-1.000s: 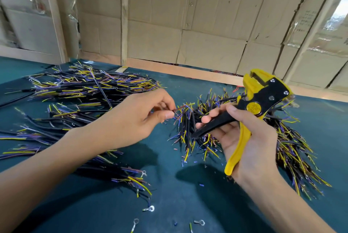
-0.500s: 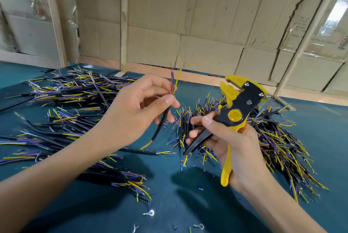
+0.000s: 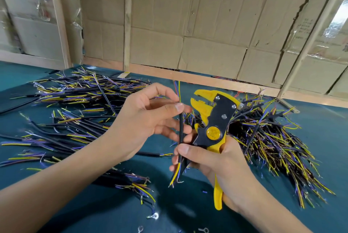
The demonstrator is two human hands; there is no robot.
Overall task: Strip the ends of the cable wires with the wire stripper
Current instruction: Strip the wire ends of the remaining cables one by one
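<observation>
left hand (image 3: 143,119) pinching cable (image 3: 181,129) — right hand (image 3: 216,159) gripping stripper (image 3: 214,119)
</observation>
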